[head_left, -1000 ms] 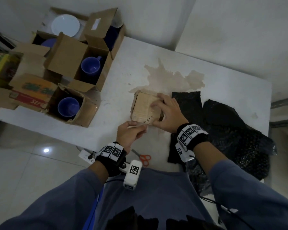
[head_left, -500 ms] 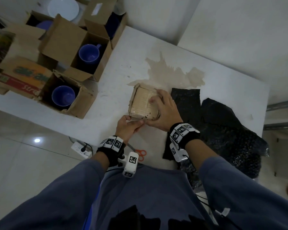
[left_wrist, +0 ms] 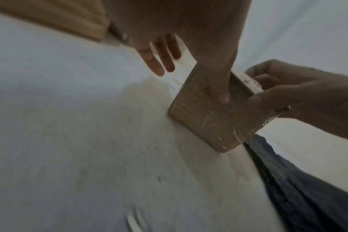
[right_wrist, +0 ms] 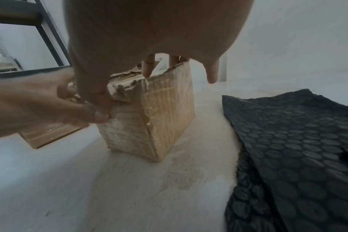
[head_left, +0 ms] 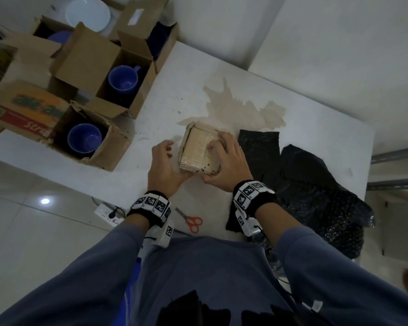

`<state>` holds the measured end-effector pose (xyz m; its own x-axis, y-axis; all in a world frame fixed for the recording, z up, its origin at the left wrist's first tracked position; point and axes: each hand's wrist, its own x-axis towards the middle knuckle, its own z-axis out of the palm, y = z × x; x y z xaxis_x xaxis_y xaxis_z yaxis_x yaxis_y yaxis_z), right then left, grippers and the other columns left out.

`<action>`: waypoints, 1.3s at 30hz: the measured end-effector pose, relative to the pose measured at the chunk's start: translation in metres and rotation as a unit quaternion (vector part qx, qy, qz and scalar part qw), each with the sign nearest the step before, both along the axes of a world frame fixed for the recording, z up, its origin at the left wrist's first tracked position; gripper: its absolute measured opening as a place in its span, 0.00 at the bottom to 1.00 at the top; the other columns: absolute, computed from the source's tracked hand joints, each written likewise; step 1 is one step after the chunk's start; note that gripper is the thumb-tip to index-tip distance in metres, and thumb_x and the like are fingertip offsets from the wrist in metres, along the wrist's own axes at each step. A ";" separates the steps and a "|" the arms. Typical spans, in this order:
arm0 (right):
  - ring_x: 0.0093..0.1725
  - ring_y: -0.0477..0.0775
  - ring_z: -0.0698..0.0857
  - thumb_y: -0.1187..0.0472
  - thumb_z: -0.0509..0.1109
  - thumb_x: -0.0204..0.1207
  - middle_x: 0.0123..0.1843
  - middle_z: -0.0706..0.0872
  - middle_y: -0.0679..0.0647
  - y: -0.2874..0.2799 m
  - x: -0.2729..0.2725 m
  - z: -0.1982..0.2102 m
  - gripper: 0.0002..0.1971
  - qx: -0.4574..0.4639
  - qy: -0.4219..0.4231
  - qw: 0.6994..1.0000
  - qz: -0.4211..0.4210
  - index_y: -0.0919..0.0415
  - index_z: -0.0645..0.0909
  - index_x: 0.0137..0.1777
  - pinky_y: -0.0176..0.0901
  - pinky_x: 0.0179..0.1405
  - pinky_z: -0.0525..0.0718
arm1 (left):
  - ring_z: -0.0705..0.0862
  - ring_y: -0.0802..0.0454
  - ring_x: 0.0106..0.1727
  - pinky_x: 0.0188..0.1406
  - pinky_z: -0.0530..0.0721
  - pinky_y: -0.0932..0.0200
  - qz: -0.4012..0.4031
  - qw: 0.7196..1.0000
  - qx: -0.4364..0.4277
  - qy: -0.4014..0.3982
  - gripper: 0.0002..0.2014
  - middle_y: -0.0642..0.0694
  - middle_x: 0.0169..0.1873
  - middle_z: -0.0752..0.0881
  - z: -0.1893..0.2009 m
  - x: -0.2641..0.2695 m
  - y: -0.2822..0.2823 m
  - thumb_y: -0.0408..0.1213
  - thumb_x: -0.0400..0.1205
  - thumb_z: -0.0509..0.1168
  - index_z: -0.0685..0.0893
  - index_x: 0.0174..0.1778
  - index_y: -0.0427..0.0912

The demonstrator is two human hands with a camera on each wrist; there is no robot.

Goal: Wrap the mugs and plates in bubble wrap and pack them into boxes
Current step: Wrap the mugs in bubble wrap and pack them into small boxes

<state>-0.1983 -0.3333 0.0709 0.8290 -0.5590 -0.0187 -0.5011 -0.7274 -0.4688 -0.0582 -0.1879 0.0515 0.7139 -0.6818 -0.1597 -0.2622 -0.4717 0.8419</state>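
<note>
A small worn cardboard box (head_left: pixel 197 150) stands on the white table (head_left: pixel 316 128), its top flaps folded down. My right hand (head_left: pixel 216 157) grips it from the right, fingers curled over the top and thumb on the near edge (right_wrist: pixel 101 102). My left hand (head_left: pixel 171 158) is at the box's left near corner. Its thumb (left_wrist: pixel 221 91) presses on the box's side while its fingers (left_wrist: pixel 161 59) spread free in the air. Black bubble wrap (head_left: pixel 304 184) lies just right of the box. Two blue mugs (head_left: pixel 123 81) (head_left: pixel 84 137) sit unwrapped in open cartons at the far left.
Several open cartons crowd the table's left end, with a white plate (head_left: pixel 87 14) behind them. Orange-handled scissors (head_left: pixel 192 222) lie at the near table edge. A power strip (head_left: pixel 106 214) is on the floor. A brown stain (head_left: pixel 236 107) marks the table beyond the box. A metal shelf (head_left: pixel 398 156) stands right.
My left hand has let go of its pinch at the box's near edge and opened, moving up beside the box's left side. The right hand keeps its hold on the box.
</note>
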 end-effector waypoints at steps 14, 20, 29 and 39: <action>0.87 0.60 0.49 0.39 0.76 0.65 0.87 0.54 0.57 0.002 -0.014 -0.009 0.40 -0.045 0.058 0.997 0.005 0.51 0.70 0.76 0.70 0.81 0.56 | 0.46 0.42 0.87 0.80 0.61 0.36 -0.406 0.813 0.097 -0.406 0.37 0.41 0.87 0.48 -0.001 0.017 -0.018 0.50 0.87 0.59 0.49 0.87 0.43; 0.87 0.61 0.50 0.40 0.75 0.67 0.86 0.56 0.61 0.003 -0.014 -0.015 0.39 -0.026 0.009 1.000 0.006 0.57 0.71 0.75 0.60 0.81 0.66 | 0.47 0.41 0.87 0.76 0.67 0.41 -0.402 0.823 0.094 -0.389 0.34 0.40 0.86 0.49 -0.005 0.014 -0.020 0.56 0.89 0.50 0.50 0.87 0.43; 0.87 0.59 0.47 0.39 0.75 0.69 0.88 0.53 0.61 -0.014 -0.008 -0.028 0.40 -0.037 0.008 0.999 0.005 0.58 0.69 0.77 0.57 0.80 0.69 | 0.49 0.42 0.87 0.76 0.71 0.47 -0.418 0.812 0.076 -0.399 0.32 0.41 0.86 0.51 -0.008 0.032 -0.042 0.55 0.90 0.49 0.51 0.87 0.45; 0.86 0.62 0.56 0.49 0.80 0.66 0.86 0.55 0.61 -0.130 0.052 -0.012 0.44 -0.025 0.025 0.996 -0.083 0.58 0.63 0.80 0.59 0.82 0.64 | 0.52 0.42 0.86 0.70 0.77 0.49 -0.410 0.801 0.065 -0.433 0.33 0.41 0.86 0.52 -0.012 0.090 -0.177 0.54 0.88 0.53 0.52 0.87 0.47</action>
